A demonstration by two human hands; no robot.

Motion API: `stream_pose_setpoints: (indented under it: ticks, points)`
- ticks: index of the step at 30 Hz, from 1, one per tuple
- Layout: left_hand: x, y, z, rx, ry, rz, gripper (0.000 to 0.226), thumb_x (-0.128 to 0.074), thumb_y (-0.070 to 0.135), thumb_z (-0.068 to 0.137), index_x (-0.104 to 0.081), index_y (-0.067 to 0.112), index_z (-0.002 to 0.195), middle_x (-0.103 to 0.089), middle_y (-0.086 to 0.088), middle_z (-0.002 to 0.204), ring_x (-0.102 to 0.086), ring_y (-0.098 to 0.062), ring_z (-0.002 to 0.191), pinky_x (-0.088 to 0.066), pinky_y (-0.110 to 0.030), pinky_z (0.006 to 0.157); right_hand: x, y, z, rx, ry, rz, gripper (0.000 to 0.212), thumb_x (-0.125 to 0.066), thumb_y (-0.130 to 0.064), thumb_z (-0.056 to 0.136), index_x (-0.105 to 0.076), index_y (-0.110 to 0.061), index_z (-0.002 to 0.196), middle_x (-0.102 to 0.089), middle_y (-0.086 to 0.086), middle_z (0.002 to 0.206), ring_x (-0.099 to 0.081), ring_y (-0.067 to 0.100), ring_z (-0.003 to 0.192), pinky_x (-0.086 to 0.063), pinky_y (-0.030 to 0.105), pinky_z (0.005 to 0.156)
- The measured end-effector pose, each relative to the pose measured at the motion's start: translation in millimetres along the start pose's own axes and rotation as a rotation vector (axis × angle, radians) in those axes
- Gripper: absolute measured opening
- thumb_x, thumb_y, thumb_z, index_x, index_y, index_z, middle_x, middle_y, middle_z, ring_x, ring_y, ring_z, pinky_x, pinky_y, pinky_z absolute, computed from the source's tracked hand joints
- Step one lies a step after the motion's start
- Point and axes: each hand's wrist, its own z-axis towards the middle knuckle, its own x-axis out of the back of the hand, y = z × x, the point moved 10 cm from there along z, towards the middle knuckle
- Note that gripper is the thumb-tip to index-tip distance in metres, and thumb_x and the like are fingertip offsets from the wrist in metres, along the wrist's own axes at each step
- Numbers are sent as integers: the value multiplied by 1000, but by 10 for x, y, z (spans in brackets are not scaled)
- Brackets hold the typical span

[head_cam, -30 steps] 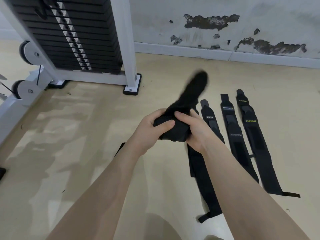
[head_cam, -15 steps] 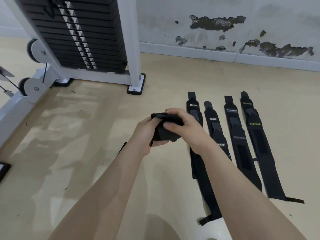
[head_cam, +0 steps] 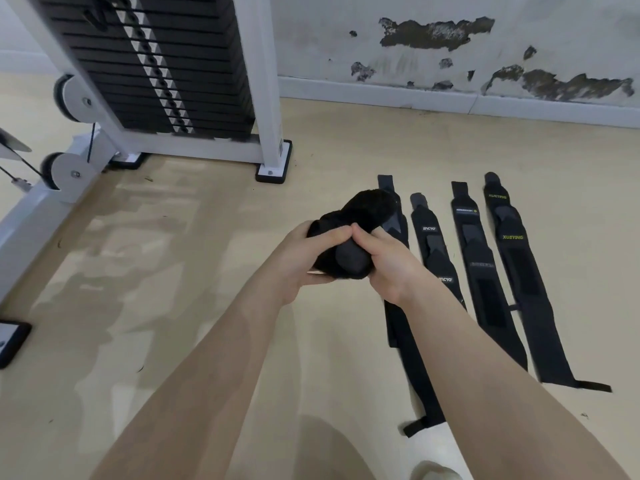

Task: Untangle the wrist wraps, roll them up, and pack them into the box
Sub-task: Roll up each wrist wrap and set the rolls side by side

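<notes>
Above the beige floor, near the middle of the view, a partly rolled black wrist wrap is held between both hands. The left hand is curled under and around the roll from the left, with its thumb laid across the top. The right hand is closed on the roll from the right, its thumb met tip to tip with the left thumb. A loose, blurred end of the wrap is seen sticking up and away from the hands.

Just to the right of the hands, four flat wrist wraps are laid side by side on the floor, lengthwise away from the person; the leftmost one is partly hidden behind the right forearm. To the left and ahead, a broad stretch of bare floor is left open, bounded at the far left by the white frame of a weight machine and at the back by a stained wall with a white skirting board.

The held wrap is seen as a thick, matt black bundle with a smoother dark grey patch on its near face. Printed lettering is shown on the flat wraps, yellow-green on the rightmost.
</notes>
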Motion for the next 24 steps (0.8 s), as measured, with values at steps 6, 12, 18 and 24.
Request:
stream_pose_setpoints:
  ticks: [6,12,18,24]
  points:
    - [73,195,-27,-176,104,71,26,-68,10,83,-60,17,107,-66,-1,102,-66,-19,89,-59,-33,61,57,-274,-16,138,68,5,20,-49,-25,97,-60,-18,112,-67,-1,110,-61,15,108,-47,31,91]
    - [-43,130,-40,-182,-13,108,26,-64,9,87,-58,17,111,-64,1,101,-65,-16,88,-58,-30,62,436,-660,-148,287,358,-251,13,-55,-17,94,-65,-18,88,-64,-3,82,-57,12,80,-45,30,79]
    - [268,49,18,-138,260,-163,9,-61,16,89,-58,14,97,-65,-8,97,-65,-26,87,-59,-40,58,-184,-798,-245,458,175,-340,15,-55,0,90,-68,-8,94,-65,-2,85,-61,0,76,-48,15,72]
    - [436,-184,8,21,284,-301,15,-59,17,87,-65,11,99,-68,-13,92,-68,-28,74,-59,-40,60,-559,-517,-266,542,28,-707,24,-59,1,87,-73,-18,93,-54,-10,81,-53,5,86,-40,14,77]
